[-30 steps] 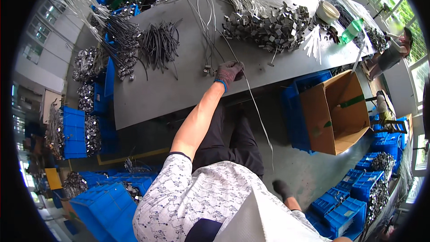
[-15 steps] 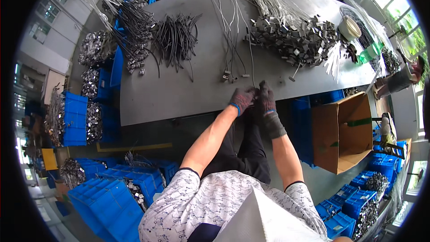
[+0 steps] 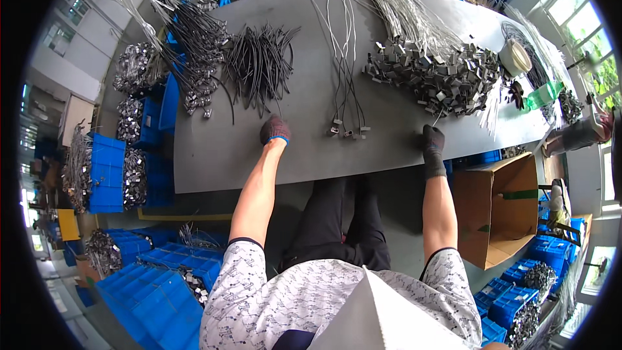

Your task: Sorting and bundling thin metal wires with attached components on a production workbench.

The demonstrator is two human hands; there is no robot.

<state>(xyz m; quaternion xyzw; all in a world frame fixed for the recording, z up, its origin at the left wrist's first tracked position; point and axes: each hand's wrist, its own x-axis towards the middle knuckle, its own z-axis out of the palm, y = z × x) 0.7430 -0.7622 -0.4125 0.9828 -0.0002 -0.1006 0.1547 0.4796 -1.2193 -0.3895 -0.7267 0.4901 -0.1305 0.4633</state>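
My left hand (image 3: 275,131), in a dark knitted glove with a blue cuff edge, is at the near end of a bunch of black tubes (image 3: 260,68). Its fingers are closed on the end of one tube that sticks out. To the right, my gloved right hand (image 3: 433,144) pinches at a small block-ended piece below a heap of grey metal blocks (image 3: 434,78); the fingers hide most of that piece. Between my hands lie several thin cables (image 3: 343,78) with small metal connectors (image 3: 335,131) at their near ends.
Pale wires (image 3: 395,6) run from the block heap to the far edge. A white bowl (image 3: 515,57) and green bottle (image 3: 544,95) stand at the right. An open cardboard box (image 3: 495,210) is beside the table (image 3: 220,172); blue crates (image 3: 107,172) stand at the left.
My hands were together at the table's front edge on a cable. They have parted, left hand to the black tubes, right hand to the block heap. That cable now lies with the middle group.
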